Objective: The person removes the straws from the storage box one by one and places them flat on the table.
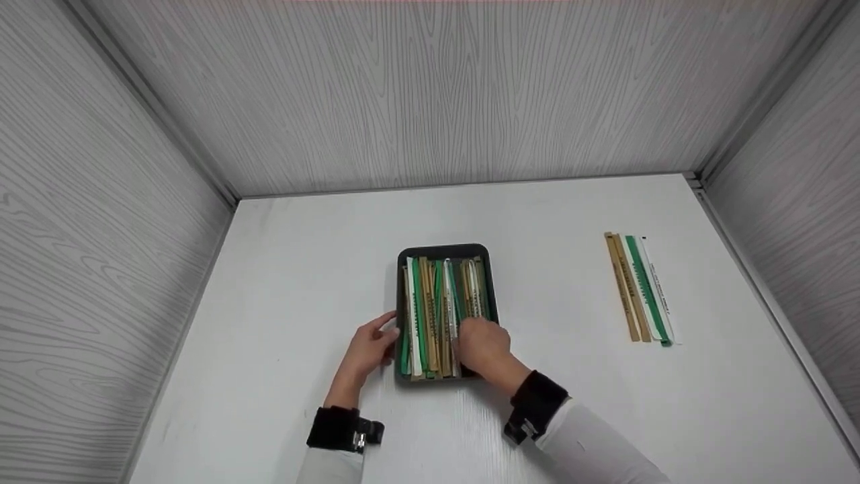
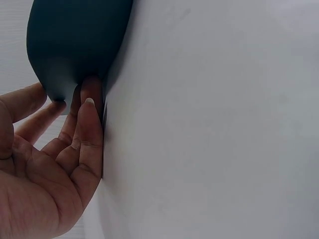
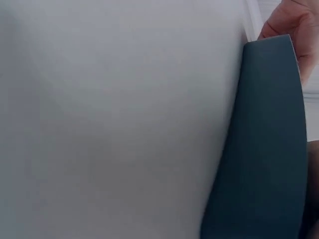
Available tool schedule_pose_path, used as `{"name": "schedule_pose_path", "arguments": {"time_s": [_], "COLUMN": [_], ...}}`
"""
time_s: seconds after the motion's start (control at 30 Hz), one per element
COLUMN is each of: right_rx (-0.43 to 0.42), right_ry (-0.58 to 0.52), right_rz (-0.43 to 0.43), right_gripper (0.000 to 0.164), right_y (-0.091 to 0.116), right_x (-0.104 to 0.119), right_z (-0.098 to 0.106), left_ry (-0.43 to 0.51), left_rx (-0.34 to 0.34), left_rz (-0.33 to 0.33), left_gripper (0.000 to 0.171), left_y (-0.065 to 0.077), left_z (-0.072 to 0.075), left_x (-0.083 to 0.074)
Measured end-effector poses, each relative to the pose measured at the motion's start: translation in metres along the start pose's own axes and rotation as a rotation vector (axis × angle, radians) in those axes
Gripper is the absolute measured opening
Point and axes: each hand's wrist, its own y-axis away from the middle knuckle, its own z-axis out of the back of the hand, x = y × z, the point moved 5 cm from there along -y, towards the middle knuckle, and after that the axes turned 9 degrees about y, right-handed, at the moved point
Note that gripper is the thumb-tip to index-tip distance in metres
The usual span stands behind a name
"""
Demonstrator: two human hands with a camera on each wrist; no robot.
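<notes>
Dark tray: on the white table, at the centre of the frame, filled with slim wrapped sticks in white, green and brown, lying lengthwise.
Left hand: lower centre, fingers loosely bent and touching the tray's left wall, not clamped round it.
Right hand: over the tray's lower right corner, fingers curled downward; I can't tell whether they pinch a stick.
Loose sticks: right of the frame, side by side, well apart from the tray.
</notes>
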Motion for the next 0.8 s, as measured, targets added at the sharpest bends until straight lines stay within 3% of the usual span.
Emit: {"name": "schedule_pose_path", "arguments": {"time_s": [0.17, 0.33, 0.5, 0.8], "right_rx": [0.083, 0.070, 0.004, -0.053], "right_ry": [-0.225, -0.373, -0.442, -0.492], "right_rz": [-0.027, -0.011, -0.007, -0.038], "right_gripper": [0.040, 0.026, 0.013, 0.023], "right_y": [-0.001, 0.003, 0.007, 0.011], "right_x": [-0.011, -0.026, -0.054, -0.134], "right_z": [0.019, 0.048, 0.069, 0.079], "left_ry": [0.004, 0.006, 0.005, -0.003], "left_rx": [0.002, -0.001, -0.006, -0.007], "left_rz": [-0.003, 0.008, 0.014, 0.002], "left_gripper": [0.045, 0.045, 0.045, 0.046], "left_y": [0.000, 0.000, -0.001, 0.000], "left_z": [0.000, 0.000, 0.000, 0.002], "left_x": [0.000, 0.000, 0.000, 0.001]}}
